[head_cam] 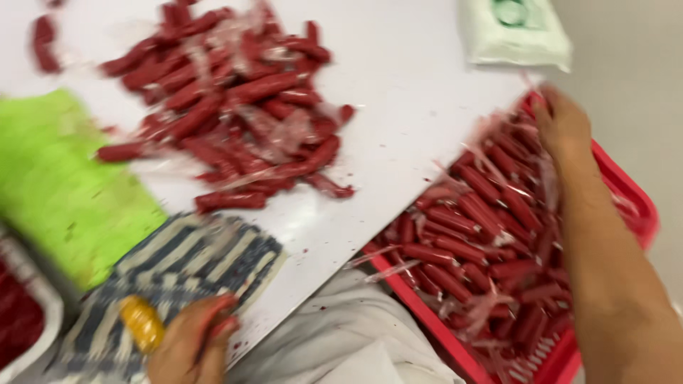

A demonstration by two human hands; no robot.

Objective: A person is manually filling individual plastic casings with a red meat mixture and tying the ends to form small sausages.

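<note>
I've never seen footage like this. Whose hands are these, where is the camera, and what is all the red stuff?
There is no machine: a person wears a camera on the head, looking down at their own bare hands. The right hand reaches into a red basket full of wrapped red sausages. The left hand holds a small yellow object, too blurred to identify, over a striped cloth. More sausages lie in a heap on the white table, beside a green cloth and a pale packet.

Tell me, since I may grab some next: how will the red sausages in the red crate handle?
The red sausages look round, so probably apt to roll. Clear wrapping on them may make them slippery. The right hand reaches among them in the red crate.
</note>
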